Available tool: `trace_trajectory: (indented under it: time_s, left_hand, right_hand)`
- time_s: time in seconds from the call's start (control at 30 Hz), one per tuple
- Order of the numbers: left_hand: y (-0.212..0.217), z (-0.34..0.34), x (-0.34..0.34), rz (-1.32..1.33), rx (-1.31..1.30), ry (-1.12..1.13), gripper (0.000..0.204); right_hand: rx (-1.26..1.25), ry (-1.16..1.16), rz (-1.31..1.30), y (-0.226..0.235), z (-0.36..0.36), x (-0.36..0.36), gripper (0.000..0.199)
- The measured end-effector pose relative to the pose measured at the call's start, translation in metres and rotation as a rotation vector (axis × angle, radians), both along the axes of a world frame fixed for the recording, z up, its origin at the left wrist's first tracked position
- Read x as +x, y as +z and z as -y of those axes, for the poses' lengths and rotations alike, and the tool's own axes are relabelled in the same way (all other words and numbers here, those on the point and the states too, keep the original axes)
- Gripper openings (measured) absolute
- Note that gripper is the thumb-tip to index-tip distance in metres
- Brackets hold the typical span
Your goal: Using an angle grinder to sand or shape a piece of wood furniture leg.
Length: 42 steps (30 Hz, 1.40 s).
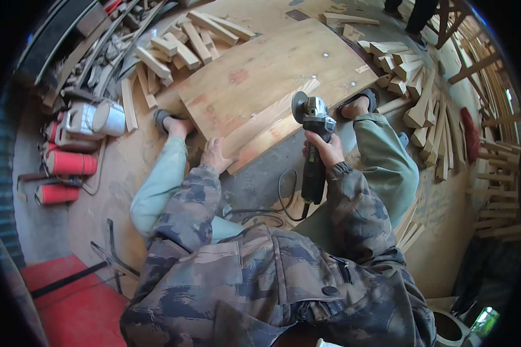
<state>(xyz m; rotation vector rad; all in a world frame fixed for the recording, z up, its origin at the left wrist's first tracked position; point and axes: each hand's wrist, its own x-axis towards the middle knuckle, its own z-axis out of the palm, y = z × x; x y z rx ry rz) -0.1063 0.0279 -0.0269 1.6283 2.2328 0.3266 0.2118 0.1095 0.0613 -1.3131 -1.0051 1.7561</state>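
Observation:
My right hand is wrapped around the body of an angle grinder, held upright over the near edge of a plywood board. The grinder's round disc points to the far left, apart from the wood, and its black cord hangs down from the lower end. A long pale wooden piece lies slantwise along the board's near side. My left hand grips that piece at its near left end, with thumb and fingers spread across it. The underside of this grip is hidden.
Cut wooden pieces lie heaped at the far left, and more are stacked at the right. Red cylinders and a white bucket stand left. The cord coils between my legs. Another person's legs show at the far right.

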Motion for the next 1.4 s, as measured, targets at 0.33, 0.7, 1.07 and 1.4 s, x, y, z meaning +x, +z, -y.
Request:
trace_trajectory:
  time_s: [0.33,0.7,1.07,1.4]
  left_hand:
    - [0.004,0.028,-0.027,0.151,0.041,0.082,0.084]
    - [-0.005,0.032,-0.031,0.204,0.054,0.049,0.088]
    - [-0.007,0.037,-0.040,0.234,0.044,0.017,0.090]
    - [-0.005,0.036,-0.042,0.243,0.056,-0.024,0.092]
  right_hand:
    - [0.538,0.373,0.735,-0.007,0.004,-0.055,0.090]
    - [0.729,0.629,0.775,-0.031,0.027,-0.120,0.086]
    - [0.577,0.548,0.905,-0.029,-0.010,-0.071,0.080]
    - [0.467,0.326,1.061,-0.043,-0.084,0.004,0.080]
